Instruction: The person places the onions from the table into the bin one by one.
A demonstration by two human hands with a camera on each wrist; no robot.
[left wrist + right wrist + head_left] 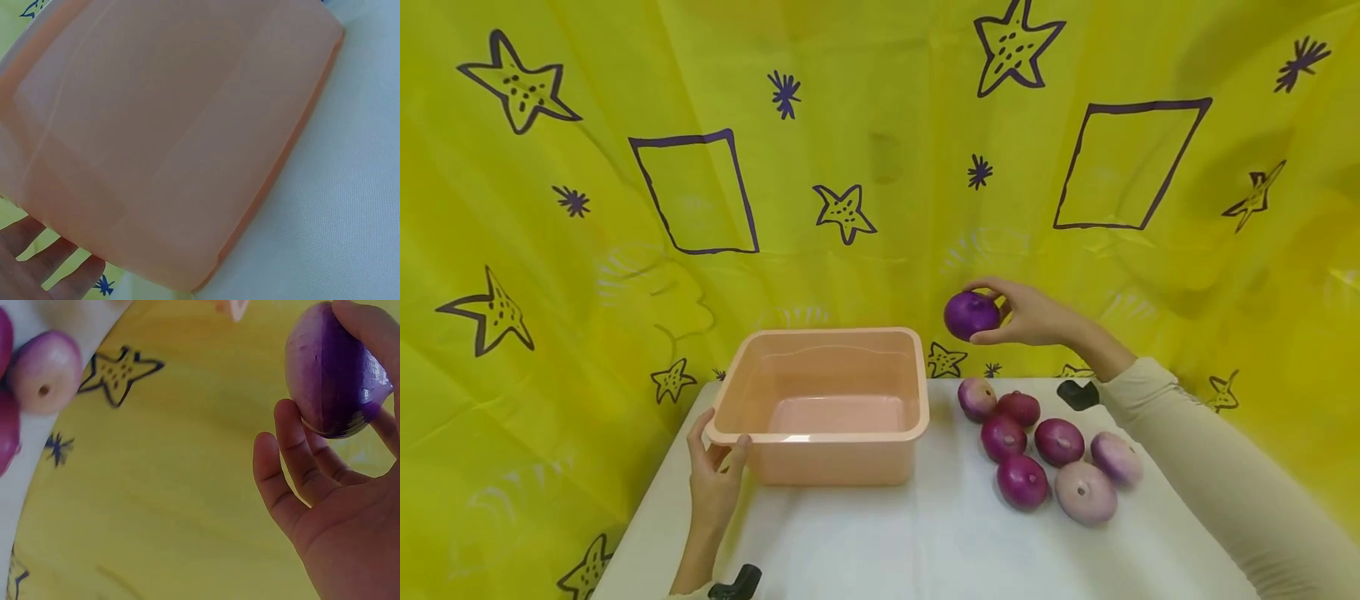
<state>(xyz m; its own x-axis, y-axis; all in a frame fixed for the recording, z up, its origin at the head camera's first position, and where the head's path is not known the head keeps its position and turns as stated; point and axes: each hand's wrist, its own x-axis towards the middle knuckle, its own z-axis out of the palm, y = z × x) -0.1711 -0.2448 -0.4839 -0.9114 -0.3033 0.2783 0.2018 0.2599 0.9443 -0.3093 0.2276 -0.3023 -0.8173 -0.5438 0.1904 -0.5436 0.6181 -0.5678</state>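
My right hand (1026,315) holds a glossy purple onion (972,315) in the air, between thumb and fingertips, above the far edge of the table. In the right wrist view this onion (331,369) is pale lilac on one side and dark violet on the other. With my left hand (715,479) I grip the near left corner of a peach plastic basin (831,462). The thumb lies at its front rim, and the left wrist view shows fingers (78,278) along the basin's edge. The basin's visible inside floor is bare.
Several more onions, magenta and pale pink, lie in a group on the white table (880,542), among them a magenta onion (1022,482) and a pale onion (1086,493). A yellow curtain (880,283) with drawn stars hangs right behind the table.
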